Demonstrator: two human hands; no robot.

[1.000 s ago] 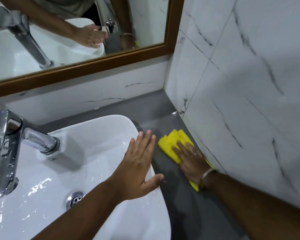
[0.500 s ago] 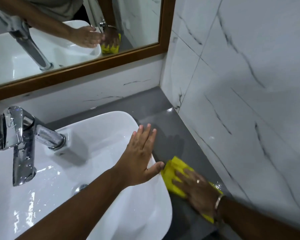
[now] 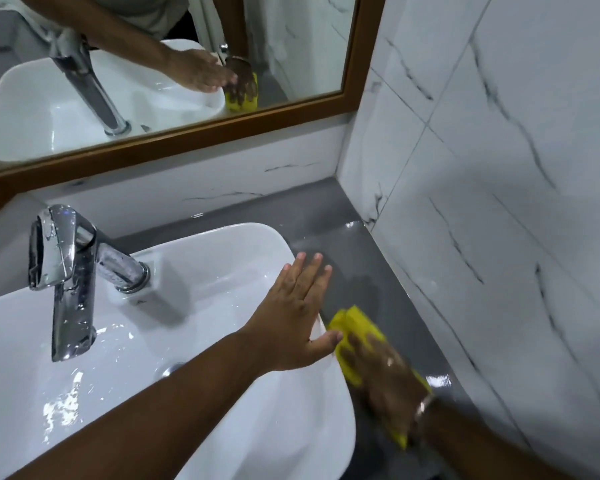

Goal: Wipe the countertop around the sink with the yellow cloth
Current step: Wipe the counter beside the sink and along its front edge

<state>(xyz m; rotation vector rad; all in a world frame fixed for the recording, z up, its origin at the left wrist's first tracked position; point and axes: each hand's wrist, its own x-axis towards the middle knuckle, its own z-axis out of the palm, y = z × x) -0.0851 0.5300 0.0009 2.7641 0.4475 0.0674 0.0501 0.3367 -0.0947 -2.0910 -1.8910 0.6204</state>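
The yellow cloth (image 3: 352, 325) lies flat on the grey countertop (image 3: 357, 271), in the narrow strip between the white sink (image 3: 222, 258) and the marble wall. My right hand (image 3: 385, 379) presses down on the cloth with fingers spread, blurred by motion. Part of the cloth sticks out ahead of the fingers and a corner shows behind the wrist. My left hand (image 3: 291, 317) rests open on the sink's right rim, fingers straight and pointing toward the back, thumb close to the cloth.
A chrome faucet (image 3: 66, 271) stands at the sink's left back. A wood-framed mirror (image 3: 187, 81) hangs on the back wall. White marble tiles (image 3: 499, 202) close off the right side. The countertop shines wet near the corner.
My right hand has dragged the yellow cloth toward me along the countertop, from beside the sink's back corner to beside its front half. My left hand has stayed on the rim.
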